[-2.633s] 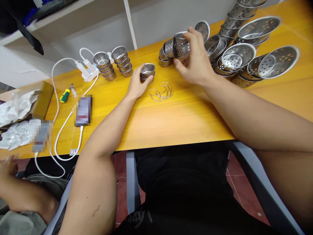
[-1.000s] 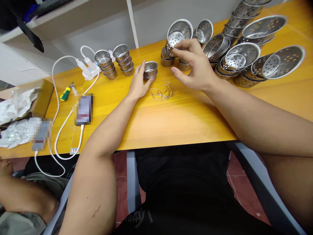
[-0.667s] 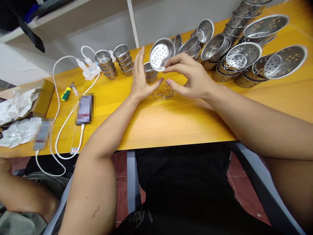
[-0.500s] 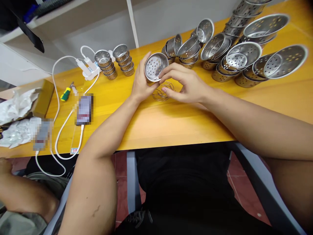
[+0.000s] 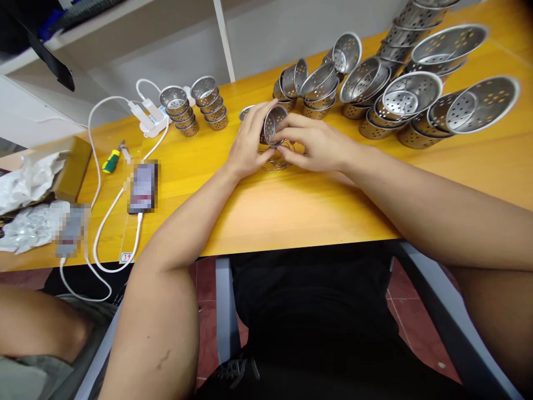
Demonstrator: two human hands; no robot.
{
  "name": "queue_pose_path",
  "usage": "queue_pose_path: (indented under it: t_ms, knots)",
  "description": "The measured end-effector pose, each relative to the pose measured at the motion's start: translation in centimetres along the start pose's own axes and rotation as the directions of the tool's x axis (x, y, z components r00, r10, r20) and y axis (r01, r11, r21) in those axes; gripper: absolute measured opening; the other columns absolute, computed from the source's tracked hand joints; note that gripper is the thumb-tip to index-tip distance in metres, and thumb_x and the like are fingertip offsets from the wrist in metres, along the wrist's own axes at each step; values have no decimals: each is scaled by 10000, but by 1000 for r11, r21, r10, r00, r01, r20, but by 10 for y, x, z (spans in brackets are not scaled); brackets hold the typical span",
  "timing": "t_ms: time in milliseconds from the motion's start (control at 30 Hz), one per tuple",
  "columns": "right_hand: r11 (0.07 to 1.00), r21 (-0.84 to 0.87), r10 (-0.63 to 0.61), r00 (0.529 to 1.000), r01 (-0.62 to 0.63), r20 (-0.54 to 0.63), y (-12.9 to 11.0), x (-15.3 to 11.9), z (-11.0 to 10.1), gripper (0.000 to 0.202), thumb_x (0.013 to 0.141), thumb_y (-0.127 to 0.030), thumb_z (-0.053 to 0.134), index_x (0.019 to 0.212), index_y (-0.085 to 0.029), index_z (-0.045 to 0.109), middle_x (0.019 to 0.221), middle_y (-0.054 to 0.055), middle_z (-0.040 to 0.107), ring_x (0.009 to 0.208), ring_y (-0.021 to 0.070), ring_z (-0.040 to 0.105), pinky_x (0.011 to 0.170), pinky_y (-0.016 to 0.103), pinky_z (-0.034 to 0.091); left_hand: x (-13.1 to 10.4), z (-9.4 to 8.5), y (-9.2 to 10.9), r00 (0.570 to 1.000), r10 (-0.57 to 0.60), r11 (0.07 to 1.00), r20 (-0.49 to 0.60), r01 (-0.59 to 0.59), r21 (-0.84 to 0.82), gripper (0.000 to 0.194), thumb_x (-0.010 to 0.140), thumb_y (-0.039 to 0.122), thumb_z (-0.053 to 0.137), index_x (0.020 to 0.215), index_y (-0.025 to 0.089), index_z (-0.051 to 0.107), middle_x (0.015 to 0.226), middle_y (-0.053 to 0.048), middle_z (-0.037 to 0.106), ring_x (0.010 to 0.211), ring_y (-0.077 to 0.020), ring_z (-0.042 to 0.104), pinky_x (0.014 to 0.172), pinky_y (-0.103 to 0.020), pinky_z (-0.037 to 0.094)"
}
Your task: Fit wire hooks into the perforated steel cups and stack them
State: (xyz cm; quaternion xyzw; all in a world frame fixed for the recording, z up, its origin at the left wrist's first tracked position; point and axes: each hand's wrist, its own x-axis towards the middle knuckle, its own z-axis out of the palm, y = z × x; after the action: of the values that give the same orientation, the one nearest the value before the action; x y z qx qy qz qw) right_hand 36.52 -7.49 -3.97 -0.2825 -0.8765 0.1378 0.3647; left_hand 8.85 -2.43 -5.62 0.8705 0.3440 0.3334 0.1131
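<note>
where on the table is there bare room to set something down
Widest: the table's front, between left forearm and right forearm, nearer than the wire rings. Smaller: between the phone and two short cup stacks. Crowded: back right, with taller stacks; far left, with bags.

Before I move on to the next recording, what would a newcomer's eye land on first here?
Probably the crowd of perforated metal cups at right, several tilted with wide mouths showing. Next, near the centre, the left hand and right hand meet at one tilted cup, by some thin curved wires. At left, a green-and-yellow tool handle stands out.
</note>
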Motion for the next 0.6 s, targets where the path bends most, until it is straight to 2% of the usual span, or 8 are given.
queue_pose_path:
  t_ms: [100,167,300,433,500,600]
  knots:
    - [999,-33,38,999,-39,-17,-3,1,-4,352,1204,-715,791,1375,-437,922,1487,111,849,1367,475,831,1210,718,729,0,0,2,1000,-7,1000,19,7,3,1006,1089,914,779,1932,447,491,1991,-74,612,1958,-445,566,1694,-666,384]
    - [997,-51,50,998,-52,-35,-6,3,-8,406,1194,-765,795,1387,-427,911,1523,132,819,1411,489,799,1222,714,722,0,-1,0,1000,-4,1000,23,4,4,996,1100,885,779,1940,444,477,2003,-76,598,1962,-441,558,1695,-656,386]
    - [997,-64,35,999,-38,-39,-5,5,-13,456,1169,-748,836,1488,-425,877,1642,141,754,1480,510,755,1272,757,681,0,-3,-4,1000,13,1000,24,-13,-16,1066,1058,839,837,1956,418,447,2005,-88,598,1933,-442,591,1677,-632,431]
    - [997,-76,11,1000,-13,-21,0,4,-14,341,1193,-711,804,1332,-408,876,1673,152,724,1525,513,701,1340,824,623,-1,1,-8,999,-10,1000,31,11,-24,1092,1017,809,896,1945,419,476,2005,-84,615,1948,-460,567,1706,-658,379]
    - [998,-61,23,999,-25,-27,1,4,-15,347,1176,-751,820,1317,-439,873,1687,136,732,1543,522,689,1375,838,599,0,4,-9,999,-38,999,28,39,-32,1075,1010,803,920,1928,427,507,2011,-78,616,1963,-456,548,1715,-659,370]
    - [998,-28,57,998,-58,-32,0,4,-16,444,1131,-842,851,1405,-493,869,1692,99,766,1595,545,671,1426,853,571,1,5,-10,997,-73,996,23,74,-49,1039,1008,791,950,1898,436,550,2015,-70,624,1969,-457,540,1719,-672,373]
